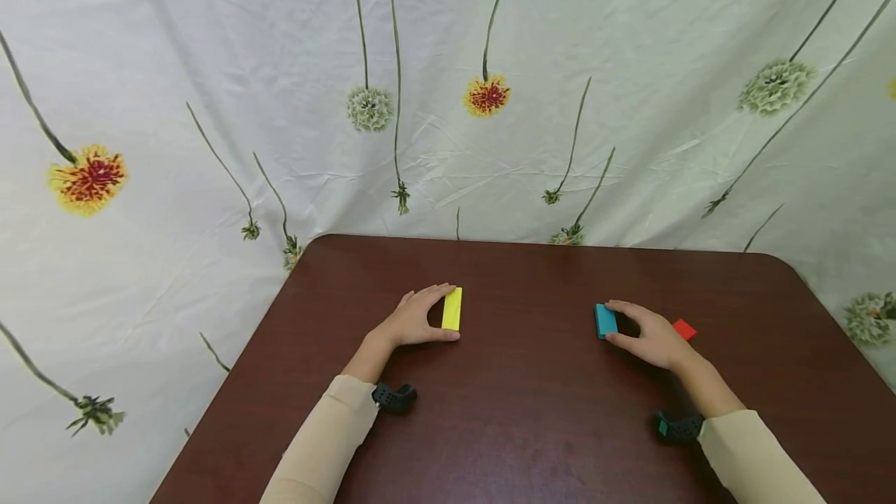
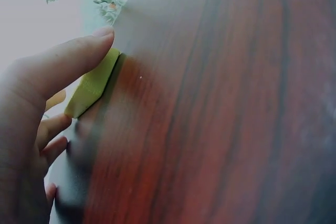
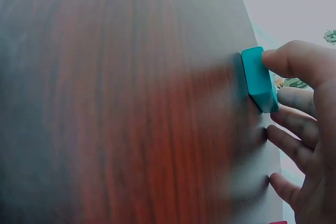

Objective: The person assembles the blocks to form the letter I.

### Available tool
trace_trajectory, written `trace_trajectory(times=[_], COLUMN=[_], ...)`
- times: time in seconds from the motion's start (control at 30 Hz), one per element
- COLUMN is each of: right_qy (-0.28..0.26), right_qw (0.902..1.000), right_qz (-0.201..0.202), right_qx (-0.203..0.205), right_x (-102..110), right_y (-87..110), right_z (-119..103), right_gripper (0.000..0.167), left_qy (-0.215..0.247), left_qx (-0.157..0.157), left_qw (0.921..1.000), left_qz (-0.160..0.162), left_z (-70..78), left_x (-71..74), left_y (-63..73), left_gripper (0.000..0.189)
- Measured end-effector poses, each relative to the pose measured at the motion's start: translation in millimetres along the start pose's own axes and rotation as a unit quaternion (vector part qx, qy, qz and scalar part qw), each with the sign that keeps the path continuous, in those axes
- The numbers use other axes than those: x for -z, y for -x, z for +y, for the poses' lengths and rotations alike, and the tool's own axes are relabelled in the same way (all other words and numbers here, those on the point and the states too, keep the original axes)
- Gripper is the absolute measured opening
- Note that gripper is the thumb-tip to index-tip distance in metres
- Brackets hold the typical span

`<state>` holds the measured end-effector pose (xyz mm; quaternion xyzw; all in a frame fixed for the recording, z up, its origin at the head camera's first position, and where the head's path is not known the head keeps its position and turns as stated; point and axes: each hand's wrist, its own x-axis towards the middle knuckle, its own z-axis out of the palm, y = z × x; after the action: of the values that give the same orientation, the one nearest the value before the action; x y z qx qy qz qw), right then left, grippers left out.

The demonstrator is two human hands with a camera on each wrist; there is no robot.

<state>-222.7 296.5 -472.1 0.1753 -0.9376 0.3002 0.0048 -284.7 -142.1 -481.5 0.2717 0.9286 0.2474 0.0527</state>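
In the head view my left hand [image 1: 414, 319] pinches a yellow block [image 1: 453, 309] by its two ends, thumb at the near end and fingers at the far end. The left wrist view shows the same yellow block [image 2: 94, 83] low at the table surface. Over to the right, my right hand [image 1: 652, 335] grips a blue block [image 1: 605, 321] in the same way. Seen from the right wrist, the blue block [image 3: 258, 77] has the thumb against one end and fingertips at the other. A red block [image 1: 684, 329] lies just behind the right hand, partly covered by it.
Everything lies on a dark brown wooden table [image 1: 518, 411] with rounded far corners. A white cloth with printed flowers [image 1: 434, 37] hangs behind the table's far edge. A black band with a small device [image 1: 395, 399] sits on the left wrist, another [image 1: 679, 428] on the right.
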Motion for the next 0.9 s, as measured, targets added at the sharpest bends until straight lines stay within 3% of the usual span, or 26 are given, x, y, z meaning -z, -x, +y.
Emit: trace_trajectory(times=[0.9], right_qy=[-0.030], right_qw=[0.9991], right_qz=[0.003], right_qx=[-0.030], right_x=[-3.1], right_y=[1.2], right_z=[1.6], right_gripper=[0.060], left_qy=[0.009], left_qx=[0.002], left_qw=[0.9998], left_qz=[0.015], left_z=[-5.1], left_x=[-3.2], left_y=[0.7], left_gripper=[0.087])
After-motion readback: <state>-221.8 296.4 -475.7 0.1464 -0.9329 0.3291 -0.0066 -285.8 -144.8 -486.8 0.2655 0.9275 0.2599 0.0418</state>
